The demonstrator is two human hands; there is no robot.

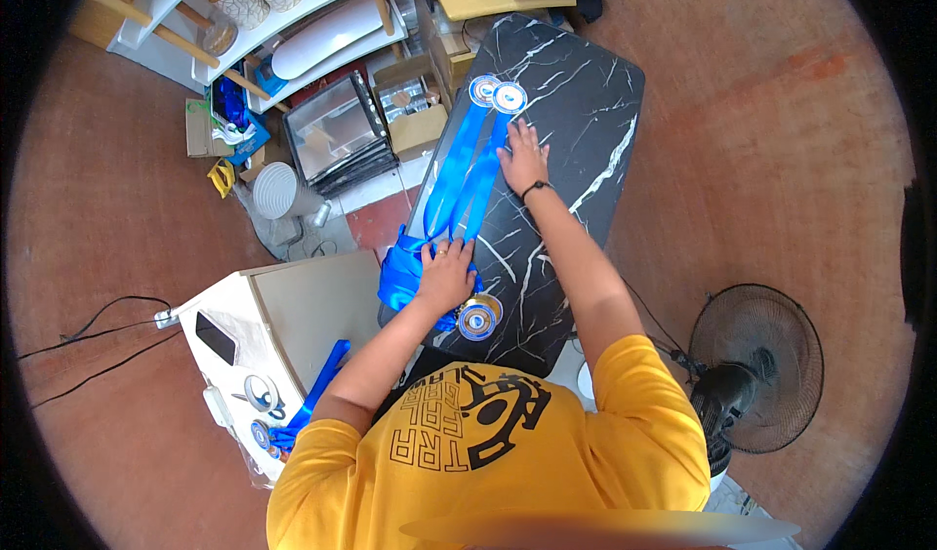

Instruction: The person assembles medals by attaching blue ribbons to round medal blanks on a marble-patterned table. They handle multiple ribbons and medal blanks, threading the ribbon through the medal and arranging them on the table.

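Note:
Two round medals, a left one (483, 90) and a right one (509, 97), lie side by side on the far part of the black marbled table (576, 91). Their blue ribbons (455, 174) run toward me, laid out long and nearly flat. My right hand (527, 160) rests flat beside the right ribbon, its fingers spread and at the ribbon's edge. Over the near ends of the ribbons lies my left hand (449, 275), palm down with fingers apart. A bunched pile of blue ribbon (398, 275) sits left of it, partly under it. Close to my body is a small stack of medals (477, 318).
At left, a white cabinet (244, 306) carries a phone (216, 337), a tape roll (261, 392) and more medals (261, 435). Shelves (322, 52) and stacked dark frames (342, 135) stand beyond. A black fan (756, 369) is at right.

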